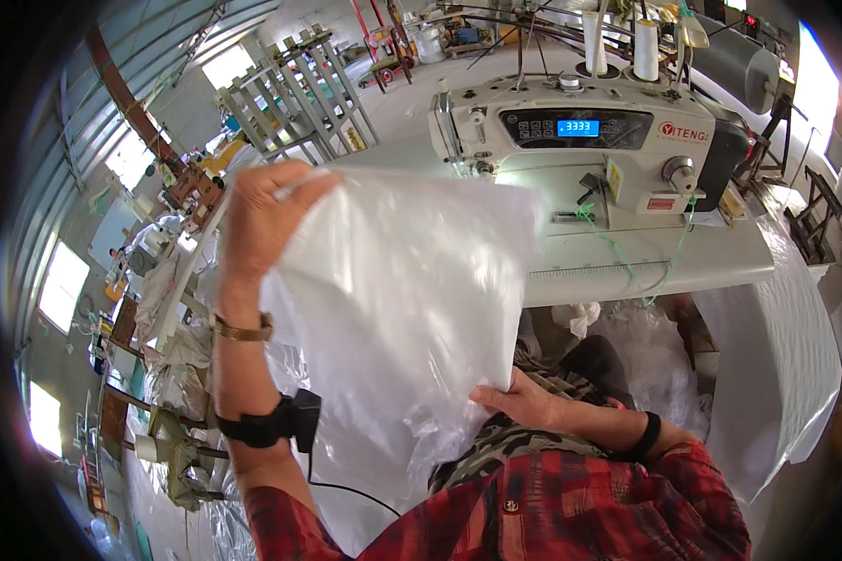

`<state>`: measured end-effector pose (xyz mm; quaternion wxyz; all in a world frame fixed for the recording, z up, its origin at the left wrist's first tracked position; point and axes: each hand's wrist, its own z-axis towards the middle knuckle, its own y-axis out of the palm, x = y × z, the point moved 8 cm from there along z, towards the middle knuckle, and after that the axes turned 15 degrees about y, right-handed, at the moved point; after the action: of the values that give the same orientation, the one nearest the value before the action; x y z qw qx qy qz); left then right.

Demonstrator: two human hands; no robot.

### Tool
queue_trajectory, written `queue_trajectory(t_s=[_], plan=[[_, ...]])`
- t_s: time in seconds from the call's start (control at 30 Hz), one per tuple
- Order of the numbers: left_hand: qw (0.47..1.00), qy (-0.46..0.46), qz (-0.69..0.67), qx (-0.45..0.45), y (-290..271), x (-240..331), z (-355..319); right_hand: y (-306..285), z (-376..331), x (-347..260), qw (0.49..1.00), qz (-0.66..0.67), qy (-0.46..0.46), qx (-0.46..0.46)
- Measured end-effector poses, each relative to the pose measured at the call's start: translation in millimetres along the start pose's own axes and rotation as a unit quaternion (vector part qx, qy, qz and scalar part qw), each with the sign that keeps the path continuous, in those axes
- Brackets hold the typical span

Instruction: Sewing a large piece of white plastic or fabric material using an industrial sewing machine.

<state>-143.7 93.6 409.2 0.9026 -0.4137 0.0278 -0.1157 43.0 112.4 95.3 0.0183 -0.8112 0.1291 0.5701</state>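
A large, glossy white plastic sheet [402,290] hangs between my hands and drapes down over my lap. My left hand [269,215] is raised and pinches its upper left corner, slightly smeared by motion. Lower down, my right hand [524,400] grips the sheet's right edge between thumb and fingers. Just beyond the sheet stands a white industrial sewing machine [580,140] with a lit blue display. The sheet's upper right part hides the machine's needle area and some of the table [646,271].
Two white thread cones [646,51] stand behind the machine. Green thread [617,245] trails over the table's front edge. More white sheeting [767,374] hangs at the right. A grey metal rack [299,98] stands at the far left, and clear plastic [641,360] lies beneath the table.
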Motion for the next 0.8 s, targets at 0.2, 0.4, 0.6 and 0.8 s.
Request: queue_trajectory(t_s=[0.2, 0.4, 0.6, 0.8], plan=[[0.983, -0.042, -0.173, 0.030, -47.6, 18.7, 40.8, -23.8, -128.8, -90.5, 0.951, 0.077, -0.298, -0.018], [0.999, 0.034, 0.015, -0.014, 78.4, -29.0, 28.8, -86.7, -55.4, -19.8, 0.965, 0.173, -0.181, 0.078], [0.993, -0.069, 0.019, -0.098, 212.0, -91.5, -40.6, -112.3, -43.4, 26.9, 0.965, -0.019, -0.105, 0.241], [0.983, -0.124, -0.022, -0.133, 259.7, -120.6, -61.9, -124.0, -91.2, -88.3, 0.717, -0.372, -0.220, 0.546]])
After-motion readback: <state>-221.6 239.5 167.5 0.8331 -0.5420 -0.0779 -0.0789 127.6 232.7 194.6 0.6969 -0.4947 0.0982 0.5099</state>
